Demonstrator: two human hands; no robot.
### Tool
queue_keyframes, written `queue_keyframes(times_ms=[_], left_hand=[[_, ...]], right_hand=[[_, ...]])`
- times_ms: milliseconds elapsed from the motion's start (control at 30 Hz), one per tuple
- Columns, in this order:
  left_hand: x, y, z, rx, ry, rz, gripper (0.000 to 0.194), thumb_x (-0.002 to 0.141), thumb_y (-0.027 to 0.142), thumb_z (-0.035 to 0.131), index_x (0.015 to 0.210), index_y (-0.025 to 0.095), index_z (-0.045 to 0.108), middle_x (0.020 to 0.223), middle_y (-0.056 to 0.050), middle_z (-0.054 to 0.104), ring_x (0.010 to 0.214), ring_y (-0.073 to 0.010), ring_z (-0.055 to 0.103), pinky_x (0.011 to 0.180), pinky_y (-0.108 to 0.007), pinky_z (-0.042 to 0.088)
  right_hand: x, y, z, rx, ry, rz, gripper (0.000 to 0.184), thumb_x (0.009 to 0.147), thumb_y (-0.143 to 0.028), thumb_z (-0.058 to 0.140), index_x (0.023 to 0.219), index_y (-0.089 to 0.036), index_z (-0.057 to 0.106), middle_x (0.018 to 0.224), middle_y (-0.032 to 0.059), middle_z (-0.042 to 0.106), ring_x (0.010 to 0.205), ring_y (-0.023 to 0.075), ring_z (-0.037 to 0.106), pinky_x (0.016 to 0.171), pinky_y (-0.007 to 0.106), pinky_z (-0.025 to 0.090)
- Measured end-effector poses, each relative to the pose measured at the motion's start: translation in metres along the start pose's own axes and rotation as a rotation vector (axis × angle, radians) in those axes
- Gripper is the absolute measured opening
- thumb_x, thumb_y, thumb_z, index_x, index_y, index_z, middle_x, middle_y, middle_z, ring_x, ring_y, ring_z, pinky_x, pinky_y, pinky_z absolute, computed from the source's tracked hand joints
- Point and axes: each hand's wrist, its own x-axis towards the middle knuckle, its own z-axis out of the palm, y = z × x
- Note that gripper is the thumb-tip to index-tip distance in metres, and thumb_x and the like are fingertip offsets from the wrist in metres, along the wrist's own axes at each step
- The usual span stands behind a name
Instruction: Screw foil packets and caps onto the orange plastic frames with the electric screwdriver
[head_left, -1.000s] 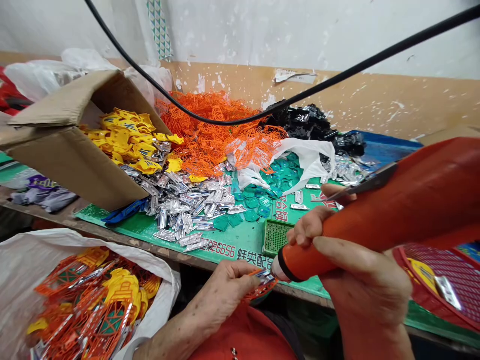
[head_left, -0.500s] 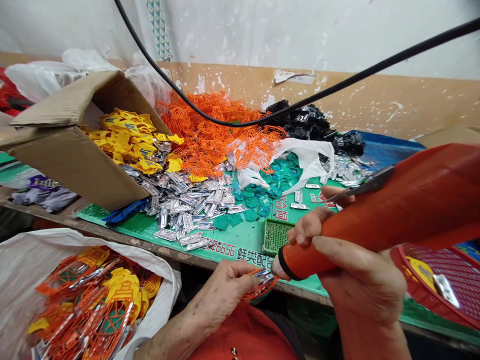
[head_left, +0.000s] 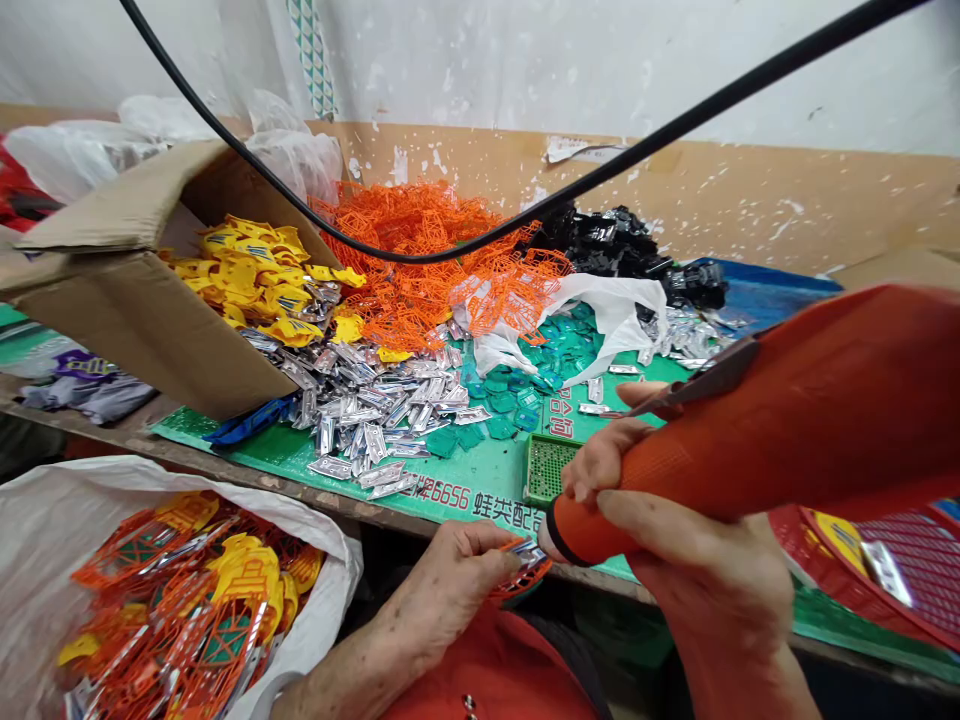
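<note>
My left hand [head_left: 457,575], low in the middle, pinches an orange plastic frame [head_left: 531,578] with a silver metallic-looking piece [head_left: 527,548] lying on it. Fingers of my right hand [head_left: 697,550] wrap around a red-orange electric screwdriver [head_left: 720,440] with a lever along its upper side. The screwdriver slants down to the left, and its pale nose behind a black ring meets the right end of the held frame. Its bit and any screw are hidden. Just behind the nose is a small green basket [head_left: 541,470].
Silver pieces [head_left: 375,420], orange frames [head_left: 420,230], teal parts [head_left: 517,400] and black parts [head_left: 615,240] lie heaped on the green-covered table. A tipped carton [head_left: 135,310] holds yellow parts. At left is a white sack [head_left: 330,540] of assembled pieces; a red basket [head_left: 900,560] stands right. A black cable [head_left: 420,258] hangs across.
The screwdriver and my right hand have shifted slightly left, with the nose closer in over the frame. The hanging cable has swung left and up on the right. My left hand keeps its place.
</note>
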Motion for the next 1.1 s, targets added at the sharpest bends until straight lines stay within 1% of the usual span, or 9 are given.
queue_keyframes(times_ms=[100,367,567,633,767,867,967,1033,1100], left_hand=[[-0.001,-0.003,0.001,-0.072,0.007,-0.015,0.03,0.07,0.043,0.065,0.073,0.014,0.074,0.067,-0.003,0.065,0.066,-0.0159,0.05,0.065,-0.029,0.035],[-0.001,-0.01,-0.001,-0.149,0.037,-0.053,0.028,0.066,0.041,0.071,0.068,0.012,0.073,0.064,-0.004,0.065,0.065,-0.017,0.053,0.065,-0.029,0.037],[-0.001,-0.012,-0.002,-0.23,0.041,-0.06,0.027,0.065,0.039,0.073,0.07,0.012,0.073,0.064,-0.003,0.066,0.061,-0.0147,0.053,0.064,-0.028,0.037],[-0.001,-0.011,-0.003,-0.259,0.029,-0.066,0.027,0.064,0.037,0.074,0.074,0.011,0.075,0.065,-0.004,0.067,0.06,-0.0135,0.053,0.064,-0.027,0.037],[-0.002,-0.003,-0.012,-0.279,0.047,-0.026,0.027,0.067,0.037,0.075,0.08,0.013,0.076,0.075,-0.005,0.073,0.066,-0.0147,0.06,0.068,-0.026,0.041],[-0.004,0.004,-0.024,-0.319,0.139,0.057,0.027,0.071,0.036,0.076,0.09,0.017,0.077,0.087,-0.004,0.077,0.08,-0.0167,0.064,0.078,-0.026,0.044],[-0.002,0.006,-0.036,-0.332,0.215,0.098,0.029,0.073,0.036,0.076,0.097,0.02,0.077,0.096,-0.003,0.077,0.088,-0.0179,0.066,0.083,-0.025,0.045],[0.001,0.006,-0.04,-0.311,0.202,0.091,0.031,0.075,0.038,0.075,0.1,0.02,0.076,0.1,-0.003,0.077,0.092,-0.0186,0.066,0.084,-0.025,0.045],[0.006,0.004,-0.041,-0.284,0.172,0.07,0.033,0.075,0.04,0.075,0.102,0.02,0.076,0.102,-0.003,0.077,0.093,-0.0193,0.066,0.085,-0.025,0.045]], right_hand=[[-0.002,0.006,-0.005,-0.017,-0.022,0.027,0.024,0.066,-0.026,0.074,0.088,-0.024,0.064,0.072,0.0008,0.061,0.071,0.0201,0.059,0.069,0.039,0.052],[-0.004,0.013,-0.003,0.01,-0.065,0.083,0.017,0.066,-0.024,0.072,0.081,-0.024,0.064,0.071,0.0012,0.06,0.074,0.0205,0.059,0.071,0.039,0.051],[-0.006,0.016,-0.002,0.02,-0.051,0.062,0.022,0.066,-0.024,0.073,0.086,-0.025,0.064,0.07,0.0003,0.06,0.07,0.0198,0.059,0.069,0.039,0.051],[-0.006,0.011,0.001,0.064,-0.039,0.023,0.03,0.065,-0.02,0.073,0.093,-0.026,0.064,0.07,-0.0013,0.06,0.066,0.0176,0.058,0.067,0.037,0.051],[0.006,-0.005,0.002,0.223,0.033,-0.108,0.048,0.065,-0.01,0.069,0.108,-0.03,0.06,0.067,-0.0053,0.06,0.059,0.0132,0.056,0.063,0.032,0.051],[0.024,-0.006,-0.007,0.21,0.171,-0.197,0.039,0.062,-0.009,0.068,0.097,-0.026,0.063,0.064,-0.0045,0.061,0.058,0.0134,0.056,0.062,0.033,0.05],[0.038,0.009,-0.022,0.114,0.335,-0.189,0.03,0.055,-0.008,0.073,0.079,-0.021,0.062,0.062,-0.0037,0.061,0.056,0.0138,0.056,0.059,0.032,0.048],[0.04,0.024,-0.03,0.077,0.362,-0.143,0.028,0.053,-0.009,0.076,0.074,-0.019,0.061,0.061,-0.0036,0.061,0.054,0.0137,0.055,0.056,0.031,0.047],[0.038,0.037,-0.035,0.05,0.35,-0.104,0.023,0.056,-0.011,0.076,0.071,-0.018,0.061,0.062,-0.0029,0.061,0.055,0.0137,0.056,0.057,0.031,0.046]])
